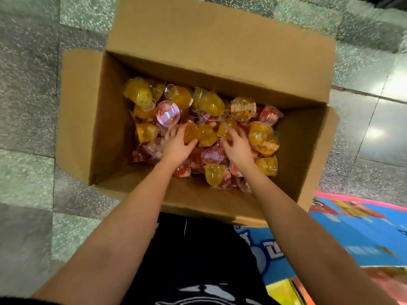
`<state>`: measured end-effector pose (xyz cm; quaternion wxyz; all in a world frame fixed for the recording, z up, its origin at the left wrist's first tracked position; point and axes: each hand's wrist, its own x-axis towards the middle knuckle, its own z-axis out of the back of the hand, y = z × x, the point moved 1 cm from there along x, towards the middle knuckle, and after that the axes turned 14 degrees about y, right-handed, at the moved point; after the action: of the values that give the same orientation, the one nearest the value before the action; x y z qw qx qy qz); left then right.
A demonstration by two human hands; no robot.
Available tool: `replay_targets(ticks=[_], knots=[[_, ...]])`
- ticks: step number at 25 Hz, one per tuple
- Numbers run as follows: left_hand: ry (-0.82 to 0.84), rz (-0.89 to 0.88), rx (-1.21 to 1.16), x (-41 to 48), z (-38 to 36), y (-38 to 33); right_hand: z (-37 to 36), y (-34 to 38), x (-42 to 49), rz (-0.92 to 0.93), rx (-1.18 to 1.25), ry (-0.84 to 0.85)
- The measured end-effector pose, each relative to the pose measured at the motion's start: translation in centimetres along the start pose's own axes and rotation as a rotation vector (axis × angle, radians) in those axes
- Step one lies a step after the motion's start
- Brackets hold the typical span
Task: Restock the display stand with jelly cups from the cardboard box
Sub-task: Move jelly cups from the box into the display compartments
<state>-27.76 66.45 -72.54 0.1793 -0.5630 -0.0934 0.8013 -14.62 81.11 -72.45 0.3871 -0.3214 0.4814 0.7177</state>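
The left hand (176, 147) curls its fingers round 1 orange cup (190, 133). The right hand (239, 148) closes on a second cup (226, 128). Many cups (211, 104) lie in the box (94, 128), so restocking seems far from done. No stand is clearly visible.

Matt brown cardboard box (92, 119) – glossy clear plastic jelly cups (168, 113) – polished speckled stone floor (361, 128).

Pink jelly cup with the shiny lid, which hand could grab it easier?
Likely the left hand: the pink jelly cup lies just beyond it, farther from the right hand, though both hands hold orange cups.
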Motion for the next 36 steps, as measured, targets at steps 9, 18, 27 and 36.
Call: replay_targets(ticks=[9,18,27,36], knots=[[-0.009,0.045,0.044,3.5,0.9,0.2,-0.9,0.1,2.4,-0.028,-0.253,0.006],[0.125,0.064,0.173,3.9,1.2,-0.2,-1.0,0.5,1.9,0.193,-0.152,-0.082],[-0.081,-0.085,-0.254,2.4,-0.8,-0.9,1.6,0.8,2.4,0.138,-0.031,0.157],[-0.157,-0.148,0.138,4.7,0.1,0.2,-1.0,1.5,1.6,0.279,0.155,0.150]])
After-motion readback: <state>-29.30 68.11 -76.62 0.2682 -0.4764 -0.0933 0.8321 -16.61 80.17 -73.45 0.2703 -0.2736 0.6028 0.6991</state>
